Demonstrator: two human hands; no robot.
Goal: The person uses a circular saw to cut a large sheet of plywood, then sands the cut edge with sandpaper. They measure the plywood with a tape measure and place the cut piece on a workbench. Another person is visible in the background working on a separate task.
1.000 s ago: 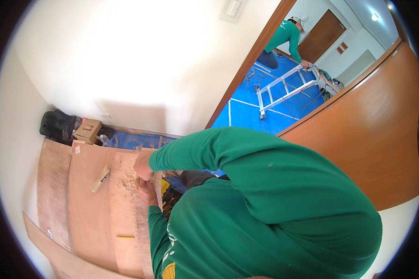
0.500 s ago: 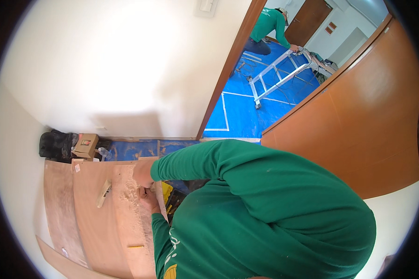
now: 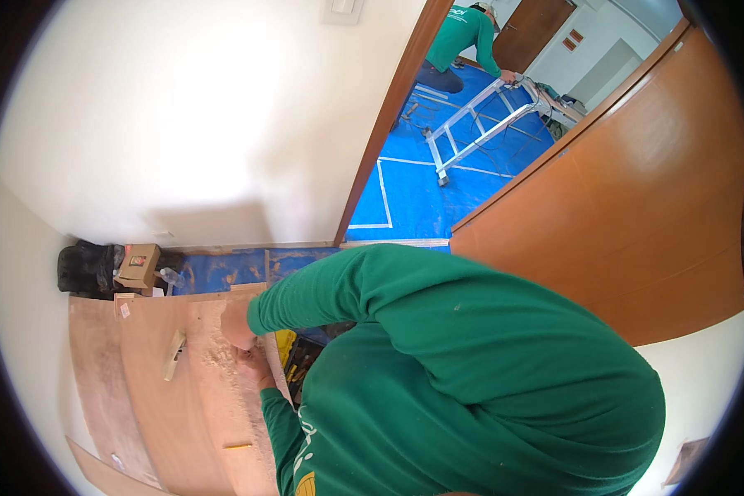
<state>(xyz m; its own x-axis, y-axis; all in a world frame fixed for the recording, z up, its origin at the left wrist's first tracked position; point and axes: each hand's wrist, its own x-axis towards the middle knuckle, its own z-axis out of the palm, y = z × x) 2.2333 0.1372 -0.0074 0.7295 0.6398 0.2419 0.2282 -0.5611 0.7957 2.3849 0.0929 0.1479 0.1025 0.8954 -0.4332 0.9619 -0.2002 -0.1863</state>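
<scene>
Over a reddish-brown wooden panel (image 3: pixel 153 347), my two hands work close together near its near edge. My right hand (image 3: pixel 237 322), at the end of the upper green sleeve, is closed with its fingers mostly turned from view. Just below it, my left hand (image 3: pixel 257 369) is curled shut, its fingertips by a small dark thing between the hands that is too small to name. Pale wood shavings (image 3: pixel 215 351) are strewn beside my hands. A wooden hand plane (image 3: pixel 174 355) lies on the panel a short way left. Nearer the bottom rests a thin yellow pencil-like stick (image 3: pixel 238 446).
A yellow and black tool container (image 3: pixel 302 355) sits beside the panel, partly behind my body. Beyond stand a black bag (image 3: pixel 87 269), a cardboard box (image 3: pixel 139 264) and a plastic bottle (image 3: pixel 172 278). Through the doorway, a person in green (image 3: pixel 459 41) touches an aluminium ladder (image 3: pixel 479 124) on blue sheeting.
The whole view has shifted slightly, so the surroundings sit a little further left. My hands remain close together over the panel's edge. The hand plane and yellow stick stay in place.
</scene>
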